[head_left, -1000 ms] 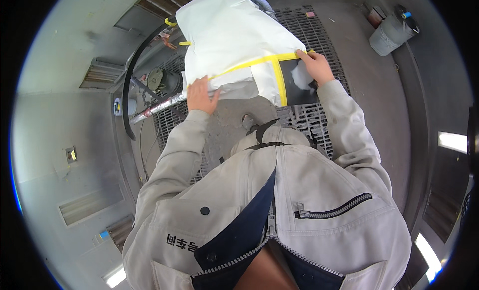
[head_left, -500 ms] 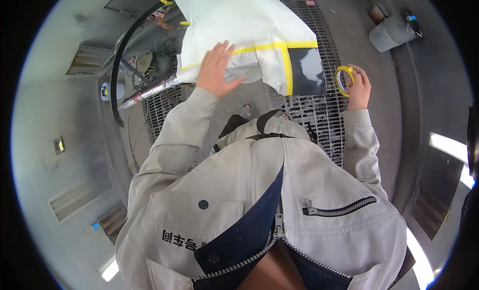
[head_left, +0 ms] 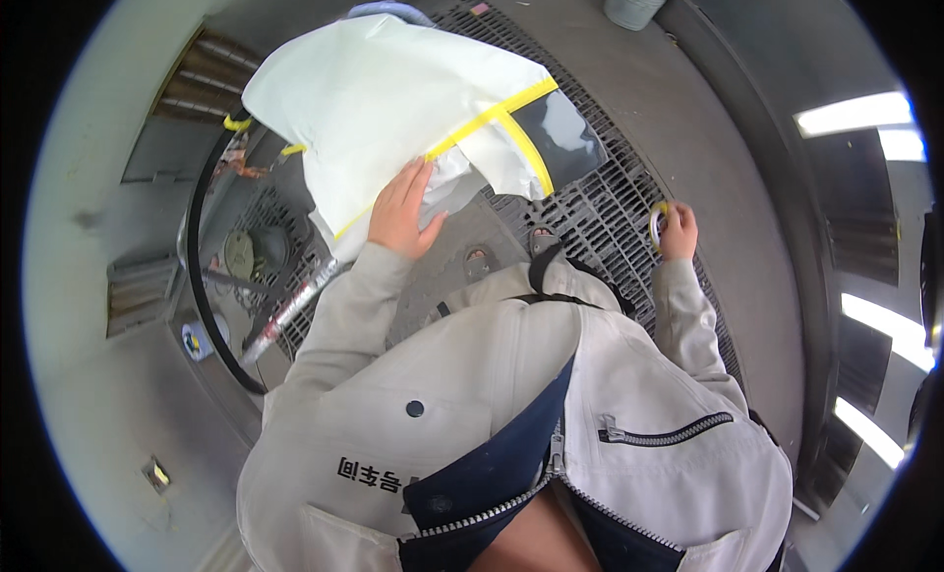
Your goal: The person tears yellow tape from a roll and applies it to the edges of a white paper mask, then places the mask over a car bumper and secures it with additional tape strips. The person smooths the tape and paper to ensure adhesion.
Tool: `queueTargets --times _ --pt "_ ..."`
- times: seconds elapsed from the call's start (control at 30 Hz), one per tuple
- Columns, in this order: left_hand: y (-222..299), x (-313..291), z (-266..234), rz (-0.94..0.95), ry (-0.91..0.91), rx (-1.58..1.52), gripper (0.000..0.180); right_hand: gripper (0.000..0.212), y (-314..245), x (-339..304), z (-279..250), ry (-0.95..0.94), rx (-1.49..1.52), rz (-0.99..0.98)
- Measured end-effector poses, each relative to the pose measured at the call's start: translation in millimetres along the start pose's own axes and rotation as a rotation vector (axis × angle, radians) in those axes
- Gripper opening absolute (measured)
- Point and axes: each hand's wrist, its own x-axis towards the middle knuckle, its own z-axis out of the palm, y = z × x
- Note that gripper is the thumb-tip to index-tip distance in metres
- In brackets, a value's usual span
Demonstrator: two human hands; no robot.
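Observation:
My left hand [head_left: 401, 210] lies with fingers stretched out on the edge of a white masking sheet [head_left: 364, 95], its fingertips at a strip of yellow tape [head_left: 477, 129]. The sheet covers most of a panel standing in front of me. At its right end a dark part of the panel [head_left: 585, 159] shows bare, with a pale grey patch [head_left: 567, 122] on it, bordered by yellow tape. Below the strip, the sheet's lower edge hangs loose and creased. Away to the right, my right hand [head_left: 678, 232] grips a roll of yellow tape [head_left: 658, 228], apart from the panel.
A black curved hose or strip [head_left: 197, 267] and a foil-wrapped bar [head_left: 295, 301] stand at left. Behind them is a round-lidded container [head_left: 239, 254]. Floor grating [head_left: 629, 193] runs under the panel. A grey bucket [head_left: 634, 3] stands at the far right.
My view has turned, so the panel now sits further left and tilted. My left fingertips have shifted down to the tape strip. My right hand still holds the tape roll.

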Motion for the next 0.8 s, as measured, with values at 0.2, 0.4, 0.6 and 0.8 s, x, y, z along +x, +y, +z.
queueTargets --times 0.2,0.4,0.6,0.8 --pt "14.0 50.0 -35.0 0.151 0.101 -0.143 0.072 0.035 174.4 -147.7 -150.2 0.044 -0.566 0.361" --pt "44.1 208.7 -9.9 0.496 0.085 -0.225 0.043 0.041 263.6 -293.8 -250.3 -0.213 -0.751 0.871" --pt "47.2 293.2 33.1 0.385 -0.527 0.088 0.02 0.028 279.0 -261.1 -225.5 -0.086 -0.561 0.919" --pt "32.3 307.7 41.9 0.362 -0.541 -0.055 0.018 0.023 277.1 -132.9 -175.9 -0.055 -0.267 0.573"
